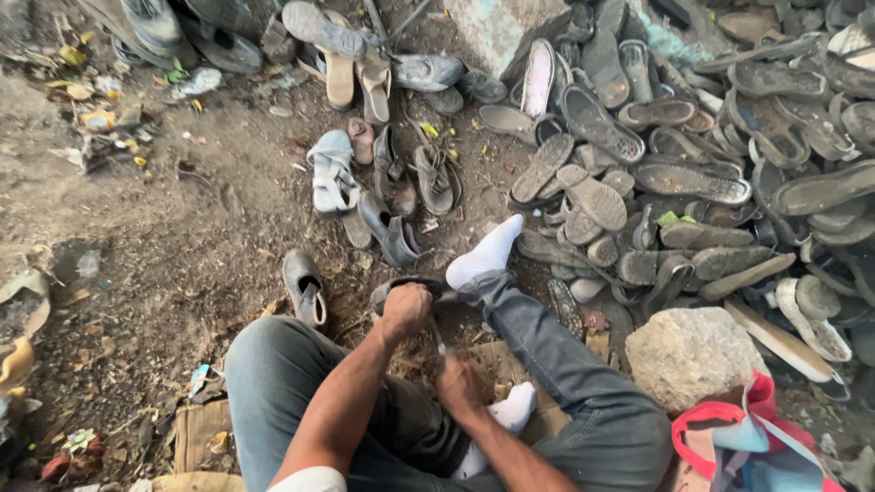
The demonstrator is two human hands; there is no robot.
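Seated on dirt ground (164, 264) in jeans and white socks, knees spread. Left hand (406, 308) clamped on a dark shoe (401, 287) just beside the right sock. Right hand (460, 387) closed around a thin tool (439, 342), its tip toward that shoe. Hands near, not touching. Big heap of worn soles (693, 155) ahead right; stone (693, 355) and red bag (756, 442) at right.

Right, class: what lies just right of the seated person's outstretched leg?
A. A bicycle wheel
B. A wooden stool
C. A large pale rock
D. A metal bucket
C: a large pale rock sits on the ground beside the leg, next to a red bag.
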